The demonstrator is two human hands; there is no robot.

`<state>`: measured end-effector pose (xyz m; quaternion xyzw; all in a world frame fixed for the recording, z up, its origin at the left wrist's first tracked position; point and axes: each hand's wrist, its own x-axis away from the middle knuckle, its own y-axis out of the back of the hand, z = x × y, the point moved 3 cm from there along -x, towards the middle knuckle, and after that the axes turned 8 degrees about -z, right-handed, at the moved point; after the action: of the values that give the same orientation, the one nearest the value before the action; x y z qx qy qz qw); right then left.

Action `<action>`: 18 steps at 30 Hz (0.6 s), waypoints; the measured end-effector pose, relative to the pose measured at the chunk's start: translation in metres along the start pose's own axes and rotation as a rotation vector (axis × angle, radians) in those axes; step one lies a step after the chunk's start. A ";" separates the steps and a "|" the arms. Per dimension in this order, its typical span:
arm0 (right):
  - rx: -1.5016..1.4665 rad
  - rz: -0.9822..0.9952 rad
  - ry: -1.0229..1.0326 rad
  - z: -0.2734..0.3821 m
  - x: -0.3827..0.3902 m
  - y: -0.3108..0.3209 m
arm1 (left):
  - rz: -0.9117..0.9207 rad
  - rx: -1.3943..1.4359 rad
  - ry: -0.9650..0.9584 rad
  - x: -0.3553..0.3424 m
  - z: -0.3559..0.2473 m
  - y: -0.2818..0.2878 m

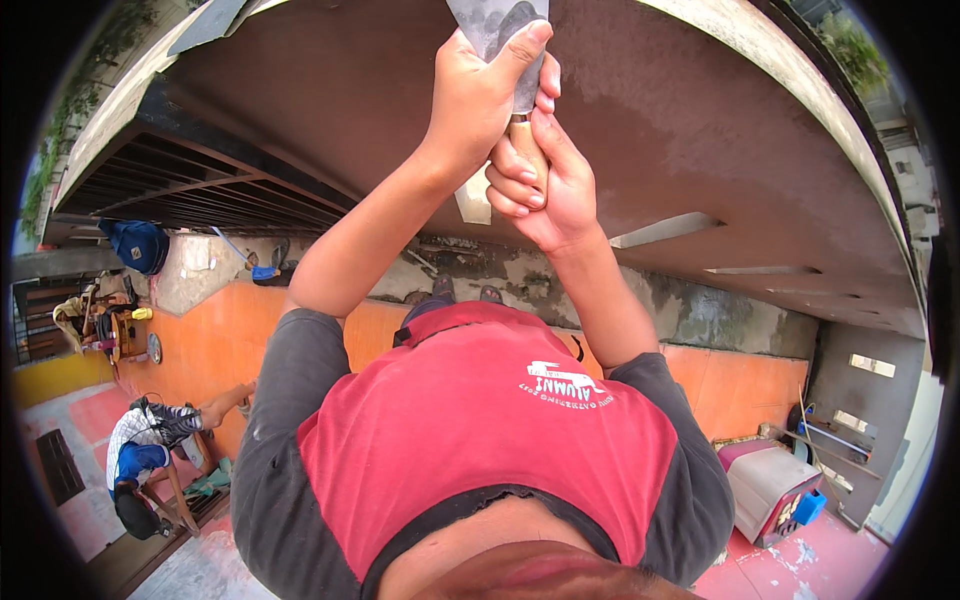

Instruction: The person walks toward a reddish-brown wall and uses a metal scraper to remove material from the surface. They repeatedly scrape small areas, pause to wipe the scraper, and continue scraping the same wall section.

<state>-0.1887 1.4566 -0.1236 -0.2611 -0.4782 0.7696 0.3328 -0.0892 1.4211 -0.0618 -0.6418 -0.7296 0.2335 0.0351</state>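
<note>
Head view: flared, grey-smeared metal scraper (524, 100) with rounded pale-wood handle (528, 145), raised before brown, damp-patched wall (670, 120) with narrow slots. Left hand (475, 100) pinches blade (490, 20) between thumb and fingers; right hand (560, 190) wrapped round handle. Red-and-charcoal cloth T-shirt (480, 420) bears white chest lettering (565, 383). Far left, another person (145, 455) bends over.

floor (385, 330) under you: orange stretch, with grey concrete strip (545, 288) beyond it, stained dark in patches. your feet (490, 294) on strip. blue object (264, 272), kind unclear, on strip to your left. to your right, pink floor (830, 560), pale worn patches; grey box (762, 490) standing there. far left, pink and grey floor, dark grate (60, 467) set in it.
</note>
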 end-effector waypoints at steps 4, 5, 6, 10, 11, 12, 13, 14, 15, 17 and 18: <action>0.239 -0.176 -0.072 0.003 0.043 0.031 | 0.170 -0.052 0.120 0.044 0.065 0.036; 0.336 -0.231 -0.072 0.007 0.056 0.048 | 0.168 -0.156 0.182 0.063 0.093 0.053; 0.429 -0.291 -0.071 0.011 0.070 0.062 | 0.283 -0.183 0.297 0.079 0.116 0.070; 0.692 -0.529 -0.068 0.024 0.122 0.092 | 0.380 -0.374 0.694 0.143 0.153 0.129; 0.735 -0.566 -0.061 0.026 0.134 0.099 | 0.363 -0.370 0.703 0.153 0.160 0.139; 0.782 -0.605 -0.054 0.029 0.145 0.104 | 0.349 -0.362 0.710 0.157 0.162 0.141; 0.684 -0.622 -0.028 0.028 0.155 0.107 | 0.338 -0.353 0.687 0.157 0.166 0.141; 0.665 -0.643 0.041 0.024 0.156 0.107 | 0.328 -0.349 0.666 0.158 0.166 0.136; 0.645 -0.661 0.107 0.018 0.155 0.106 | 0.316 -0.344 0.645 0.158 0.166 0.131; 0.754 -0.661 0.125 0.010 0.155 0.119 | 0.329 -0.381 0.553 0.154 0.160 0.113; 0.884 -0.644 0.138 0.008 0.150 0.118 | 0.336 -0.401 0.502 0.148 0.156 0.104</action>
<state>-0.3217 1.5286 -0.2406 0.0133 -0.1420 0.7374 0.6602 -0.0741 1.5234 -0.2774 -0.7841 -0.6140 -0.0767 0.0480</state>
